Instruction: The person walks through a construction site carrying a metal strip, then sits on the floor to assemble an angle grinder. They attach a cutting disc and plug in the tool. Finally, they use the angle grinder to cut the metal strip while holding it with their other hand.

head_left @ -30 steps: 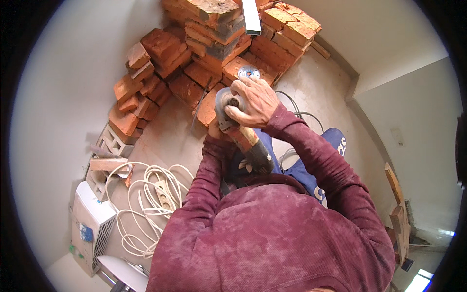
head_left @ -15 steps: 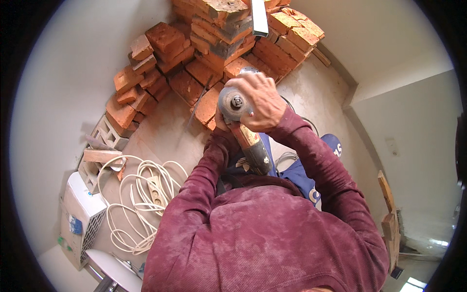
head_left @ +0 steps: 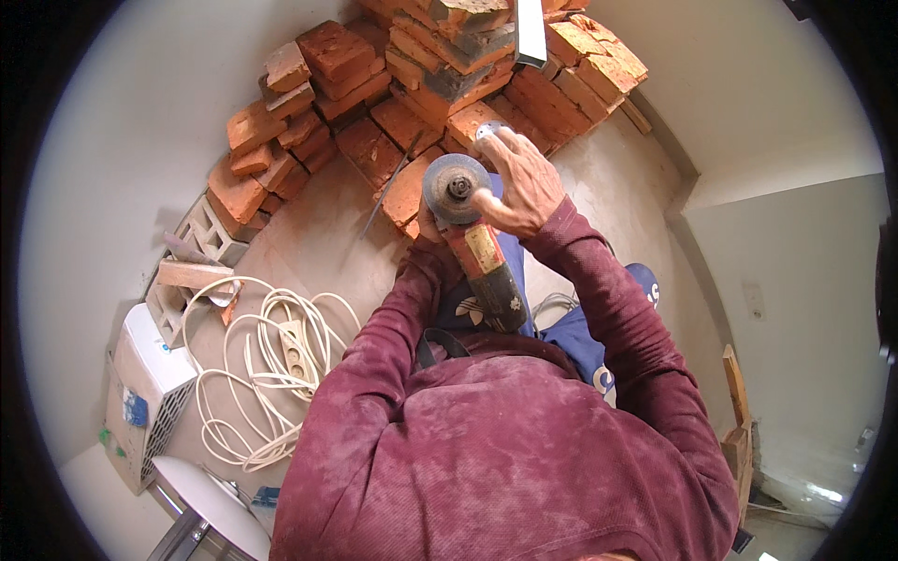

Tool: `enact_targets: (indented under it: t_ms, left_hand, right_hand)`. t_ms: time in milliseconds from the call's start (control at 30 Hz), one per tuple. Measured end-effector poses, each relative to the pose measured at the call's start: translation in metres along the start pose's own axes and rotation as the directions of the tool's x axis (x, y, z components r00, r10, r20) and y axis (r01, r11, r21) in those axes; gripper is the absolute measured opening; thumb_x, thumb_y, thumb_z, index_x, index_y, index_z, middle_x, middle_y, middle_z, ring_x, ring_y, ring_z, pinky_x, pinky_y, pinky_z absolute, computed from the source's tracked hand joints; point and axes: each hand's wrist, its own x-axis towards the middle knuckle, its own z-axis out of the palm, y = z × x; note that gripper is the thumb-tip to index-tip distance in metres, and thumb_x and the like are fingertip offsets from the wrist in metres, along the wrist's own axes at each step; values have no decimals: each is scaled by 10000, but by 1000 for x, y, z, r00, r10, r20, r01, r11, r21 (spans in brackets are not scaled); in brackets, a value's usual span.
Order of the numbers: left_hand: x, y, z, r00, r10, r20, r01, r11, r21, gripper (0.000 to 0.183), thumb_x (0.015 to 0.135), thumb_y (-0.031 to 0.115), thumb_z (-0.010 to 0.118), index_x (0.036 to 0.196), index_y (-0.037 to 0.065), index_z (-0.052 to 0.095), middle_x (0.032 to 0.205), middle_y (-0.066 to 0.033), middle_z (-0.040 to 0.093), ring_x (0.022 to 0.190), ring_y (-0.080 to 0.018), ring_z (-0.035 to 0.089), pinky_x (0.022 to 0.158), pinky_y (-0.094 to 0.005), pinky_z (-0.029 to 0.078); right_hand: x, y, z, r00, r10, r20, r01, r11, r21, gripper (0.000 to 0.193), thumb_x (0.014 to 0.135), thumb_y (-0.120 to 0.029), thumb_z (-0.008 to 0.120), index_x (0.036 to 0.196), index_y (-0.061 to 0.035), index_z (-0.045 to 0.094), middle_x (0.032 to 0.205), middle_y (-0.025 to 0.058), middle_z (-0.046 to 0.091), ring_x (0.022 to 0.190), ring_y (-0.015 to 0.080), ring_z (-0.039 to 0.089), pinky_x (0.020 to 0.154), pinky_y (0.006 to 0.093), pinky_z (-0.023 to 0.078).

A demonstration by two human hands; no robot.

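I hold an angle grinder (head_left: 486,264) upright in front of my body, its round disc (head_left: 447,200) and central spindle facing up. My left hand (head_left: 428,225) is closed around the grinder near its head, mostly hidden behind the disc and sleeve. Beside it, my right hand (head_left: 526,183) is spread, with its thumb at the disc near the spindle and fingers stretched forward. A small silvery round piece (head_left: 486,129) shows at those fingertips; whether they grip it I cannot tell. The dark grinder body points back toward my waist.
Red bricks (head_left: 402,126) are stacked ahead against the walls. A thin dark rod (head_left: 391,185) leans on them, and a metal profile (head_left: 530,37) juts above. On the left lie a coiled white extension cord (head_left: 271,383), hollow blocks (head_left: 208,234) and a white heater-like box (head_left: 154,379).
My right hand has drawn back to the right off the disc, uncovering more of its face and the spindle. The grinder has shifted slightly, still in my left hand.
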Motion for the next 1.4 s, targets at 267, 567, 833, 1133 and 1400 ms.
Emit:
enact_targets:
  t_ms: [267, 567, 833, 1133, 1400]
  left_hand:
    - [-4, 3, -2, 1000, -11, -12, 11, 1000, -1, 655, 915, 594, 344, 1332, 101, 457, 1278, -181, 519, 1145, -336, 540, 933, -487, 497]
    - [-1, 3, 1, 1000, -19, -19, 19, 1000, -1, 650, 917, 595, 343, 1315, 97, 470, 1238, -182, 545, 1102, -336, 565, 899, -488, 514]
    - [-3, 11, -6, 981, -183, 59, 191, 968, -165, 645, 919, 595, 343, 1300, 93, 482, 1202, -183, 568, 1063, -337, 587, 869, -489, 530]
    - [-5, 8, -13, 995, 101, -25, -99, 991, 87, 517, 971, 465, 367, 1274, 71, 510, 1228, -148, 572, 1118, -299, 574, 952, -453, 497]
    - [4, 2, -48, 986, 163, -36, -162, 987, 13, 455, 973, 408, 425, 1254, 63, 524, 1225, -130, 580, 1092, -258, 583, 947, -417, 515]
  right_hand:
    - [5, -6, 4, 974, -220, -61, 219, 976, -10, 489, 684, -277, 607, 1121, -72, 525, 1005, 165, 558, 951, 318, 572, 824, 423, 466]
    - [6, -6, 27, 963, 95, 253, -72, 993, -99, 352, 805, -297, 587, 1061, -56, 561, 936, 152, 594, 903, 332, 599, 797, 424, 476]
    - [7, 2, 16, 962, 142, 233, -138, 990, -32, 420, 776, -312, 608, 1096, -47, 546, 1009, 165, 600, 921, 330, 603, 789, 409, 474]
    - [13, -10, 6, 983, -166, 73, 162, 985, 58, 423, 689, -190, 581, 1079, -36, 524, 1028, 174, 545, 962, 350, 559, 837, 426, 458]
    - [2, 5, 48, 983, -8, 186, -28, 982, 189, 371, 818, -295, 693, 992, -9, 533, 878, 161, 595, 870, 357, 595, 759, 431, 464]
